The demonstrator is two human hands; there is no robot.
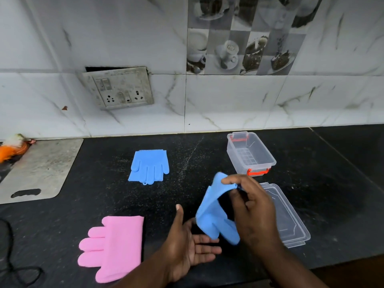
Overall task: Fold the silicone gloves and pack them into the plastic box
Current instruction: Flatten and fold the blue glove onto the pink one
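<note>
The right hand (252, 208) pinches the cuff of a blue glove (214, 213) between thumb and fingers, lifting it above the black counter (104, 194). The left hand (187, 244) lies palm up, fingers spread, holding nothing, just beneath the glove's hanging fingers. A second blue glove (149, 167) lies flat, far and left. A pink glove (113, 246) lies near left. The open plastic box (250, 155) stands far right, its lid (291, 223) nearer.

Both forearms enter from six o'clock. The left hand (188, 245) lies palm-up, fingers spread toward three o'clock, thumb raised toward twelve. The right hand (252, 206) hangs above it, back to the camera, thumb and forefinger pinched at ten o'clock.
</note>
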